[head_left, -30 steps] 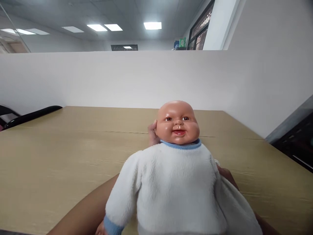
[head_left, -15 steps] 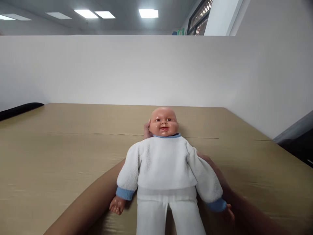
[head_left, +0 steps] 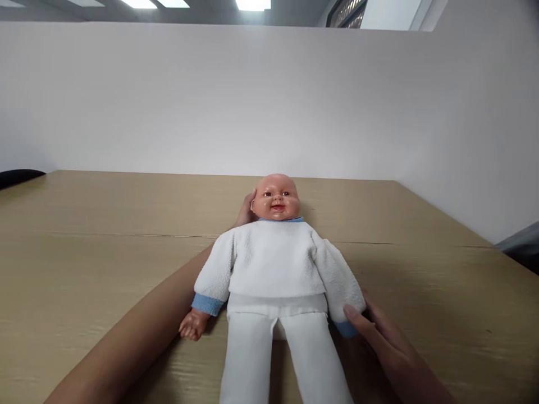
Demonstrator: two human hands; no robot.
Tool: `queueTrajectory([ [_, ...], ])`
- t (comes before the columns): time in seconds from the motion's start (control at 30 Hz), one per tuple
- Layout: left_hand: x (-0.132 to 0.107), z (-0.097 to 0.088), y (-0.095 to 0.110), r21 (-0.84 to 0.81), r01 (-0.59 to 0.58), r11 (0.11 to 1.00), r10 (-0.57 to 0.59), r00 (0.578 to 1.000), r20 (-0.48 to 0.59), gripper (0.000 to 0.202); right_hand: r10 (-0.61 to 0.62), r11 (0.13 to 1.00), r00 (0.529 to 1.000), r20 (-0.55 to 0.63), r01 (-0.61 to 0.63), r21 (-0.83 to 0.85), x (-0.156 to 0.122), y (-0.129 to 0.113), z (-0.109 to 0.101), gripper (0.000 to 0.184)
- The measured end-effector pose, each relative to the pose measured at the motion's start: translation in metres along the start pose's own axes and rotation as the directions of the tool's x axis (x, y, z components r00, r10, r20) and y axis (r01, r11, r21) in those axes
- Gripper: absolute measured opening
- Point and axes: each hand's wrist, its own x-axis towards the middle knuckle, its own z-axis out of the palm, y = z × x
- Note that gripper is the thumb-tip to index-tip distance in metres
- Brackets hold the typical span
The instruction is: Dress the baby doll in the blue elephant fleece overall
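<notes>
A baby doll [head_left: 278, 264] in a white fleece top with blue trim and white trousers lies face up on the table, its feet beyond the lower edge of the view. Behind its bald head, my left hand [head_left: 245, 210] cups the head and neck; most of the fingers are hidden by the doll. My right hand [head_left: 379, 331] grips the doll's arm on the right side, thumb over the sleeve near the blue cuff [head_left: 346, 328], fingers beneath. That doll hand is covered by mine. The doll's other hand [head_left: 194, 325] lies free beside my left forearm.
The wood-coloured table [head_left: 126, 202] has a thin seam running across it. A white partition [head_left: 219, 101] stands along its far edge. Dark objects show beyond the table at the far left [head_left: 19, 177] and right [head_left: 524, 247].
My right hand has moved from behind the doll's shoulder down to its sleeve cuff and taken hold there. My left hand stays behind the head. The view has tilted down slightly.
</notes>
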Motion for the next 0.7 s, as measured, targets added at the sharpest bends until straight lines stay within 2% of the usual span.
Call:
queueTrajectory([
  [0.1, 0.006, -0.012, 0.009, 0.044, 0.102, 0.994, -0.103, 0.994, 0.022, 0.085, -0.083, 0.983, 0.996, 0.022, 0.085, -0.160, -0.001, 0.012, 0.000, 0.074],
  [0.23, 0.010, -0.025, 0.013, 0.080, 0.156, 0.984, -0.155, 0.988, -0.025, 0.084, -0.141, 0.953, 0.990, 0.023, 0.142, -0.270, -0.002, 0.025, -0.001, 0.068],
  [0.33, 0.009, -0.025, 0.013, 0.080, 0.172, 0.982, -0.168, 0.984, -0.052, 0.083, -0.200, 0.930, 0.980, 0.009, 0.193, -0.313, -0.003, 0.029, -0.001, 0.064],
  [0.5, 0.005, -0.021, 0.016, 0.078, 0.260, 0.963, -0.261, 0.965, 0.012, 0.083, -0.243, 0.911, 0.970, 0.008, 0.231, -0.340, -0.003, 0.035, 0.000, 0.064],
  [0.7, 0.001, -0.020, 0.018, 0.123, 0.323, 0.938, -0.308, 0.943, -0.127, 0.085, -0.260, 0.889, 0.965, 0.039, 0.255, -0.380, -0.004, 0.042, -0.003, 0.064],
])
